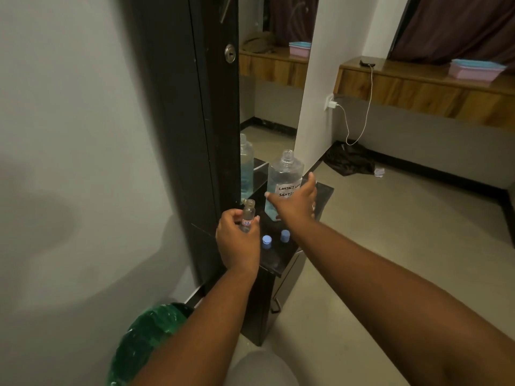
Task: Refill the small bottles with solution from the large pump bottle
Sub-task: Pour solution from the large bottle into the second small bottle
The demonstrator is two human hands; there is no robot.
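Note:
A large clear bottle [284, 176] with blue solution in its lower part and a handwritten white label stands uncapped on a small black table [324, 190]. My right hand [295, 203] is spread open just in front of it, thumb and fingers apart; whether it touches the bottle I cannot tell. My left hand [237, 240] holds a small clear uncapped bottle [248, 214] with a red-edged label, upright above the table's near left part. Two small bottles with blue caps [266, 242] [285, 235] stand on the table between my arms.
A tall mirror in a dark frame [217, 107] rises behind the table and reflects the large bottle. A bin lined with a green bag [145, 338] sits on the floor at lower left. A wooden ledge [418, 90] with a charger cable runs along the right wall.

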